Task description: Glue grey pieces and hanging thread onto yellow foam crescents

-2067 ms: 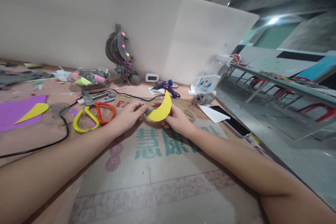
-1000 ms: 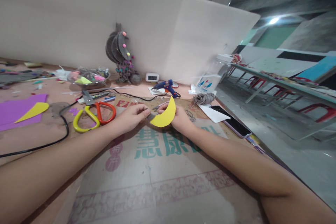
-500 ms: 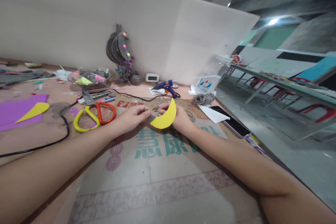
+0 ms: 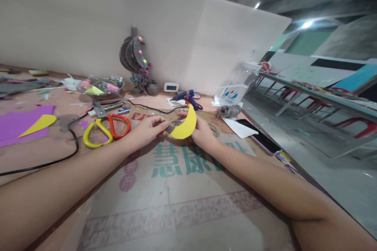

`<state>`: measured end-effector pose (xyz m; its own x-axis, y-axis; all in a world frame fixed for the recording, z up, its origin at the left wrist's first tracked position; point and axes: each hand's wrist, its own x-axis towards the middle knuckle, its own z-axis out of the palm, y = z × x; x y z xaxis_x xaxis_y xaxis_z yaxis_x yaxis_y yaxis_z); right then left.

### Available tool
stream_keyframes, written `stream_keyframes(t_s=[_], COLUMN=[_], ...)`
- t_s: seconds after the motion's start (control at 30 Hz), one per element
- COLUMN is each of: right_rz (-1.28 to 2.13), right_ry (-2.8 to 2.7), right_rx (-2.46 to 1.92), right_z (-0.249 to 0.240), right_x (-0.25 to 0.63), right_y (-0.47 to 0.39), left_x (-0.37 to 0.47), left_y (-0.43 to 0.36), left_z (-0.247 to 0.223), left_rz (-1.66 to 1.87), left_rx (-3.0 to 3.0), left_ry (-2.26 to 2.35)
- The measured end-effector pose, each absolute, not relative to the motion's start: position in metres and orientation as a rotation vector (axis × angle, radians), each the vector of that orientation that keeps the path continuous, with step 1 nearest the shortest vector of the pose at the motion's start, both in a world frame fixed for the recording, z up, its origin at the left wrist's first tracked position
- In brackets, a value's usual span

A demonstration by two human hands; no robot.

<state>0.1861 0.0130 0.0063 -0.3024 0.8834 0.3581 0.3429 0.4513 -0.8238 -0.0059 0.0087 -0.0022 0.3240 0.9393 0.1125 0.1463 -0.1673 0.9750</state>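
Observation:
A yellow crescent (image 4: 186, 128), a thin flat cutout, is held up over the cardboard between my two hands. My left hand (image 4: 153, 128) pinches its lower left tip, where a grey edge shows beside the thumb. My right hand (image 4: 202, 130) grips the crescent from behind on the right, and the cutout covers most of those fingers. Within the curve a small metallic object (image 4: 178, 122) shows near the right fingers; its kind is unclear. Left of my left hand lie scissors with one yellow and one red handle (image 4: 120, 127).
A printed cardboard sheet (image 4: 176, 200) covers the table. Behind my hands lie a blue glue gun (image 4: 185, 95), a small clock (image 4: 171, 86) and grey yarn (image 4: 229, 111). A phone (image 4: 265, 141) is at right, a purple sheet (image 4: 17, 121) at left. A black cord (image 4: 75, 145) crosses the left side.
The crescent has shifted slightly up and to the left, turning a little in my fingers. Both hands keep hold of it.

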Motion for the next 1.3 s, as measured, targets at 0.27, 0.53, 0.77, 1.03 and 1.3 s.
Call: stream_keyframes(t_s=[0.27,0.53,0.77,1.03,1.3], right_rz=[0.989,0.925,0.915,1.034,1.045], right_ry=[-1.712,-1.925,-1.984,-1.892,-1.850], right_rx=[-0.998,-1.191,-1.203,-1.204,-1.181], right_z=[0.014,0.006,0.007,0.005,0.005], right_x=[0.186,0.186,0.188,0.187,0.186], right_y=[0.005,0.010,0.013,0.016,0.014], left_x=[-0.004,-0.005,-0.005,-0.006,-0.006], left_y=[0.007,0.006,0.004,0.004,0.000], left_z=[0.002,0.002,0.004,0.000,0.004], left_rz=[1.064,1.004,0.961,0.897,0.893], left_rx=[1.296,1.465,1.628,1.674,1.673], left_ry=[1.008,1.015,1.056,1.013,1.038])
